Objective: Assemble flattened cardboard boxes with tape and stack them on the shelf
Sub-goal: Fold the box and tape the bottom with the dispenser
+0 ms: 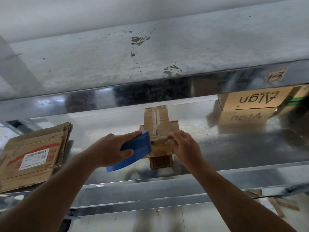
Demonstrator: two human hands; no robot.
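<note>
A person's two bare forearms reach up from 7 and 5 o'clock to a shiny metal shelf [234, 148] that fills the middle of the view. At the centre, a small brown cardboard box [158, 121] sits on the shelf, its top flaps closed and a strip of clear tape running along the seam. The left hand [108, 148] is wrapped around a blue tape dispenser [133, 153], held against the near left edge of the box. The right hand [185, 146], just to the right of the dispenser, pinches the end of the tape [158, 140] stretched across the near end of the box. A stack of flattened cardboard boxes [33, 154], the top one bearing a white shipping label, lies on the same shelf at 8 o'clock, well apart from the hands. At 2 o'clock a printed cardboard box [254, 99] stands at the back. An upper shelf [117, 56], scuffed and grey, spans 12 o'clock, with a small sticker [275, 75] on its front edge.
</note>
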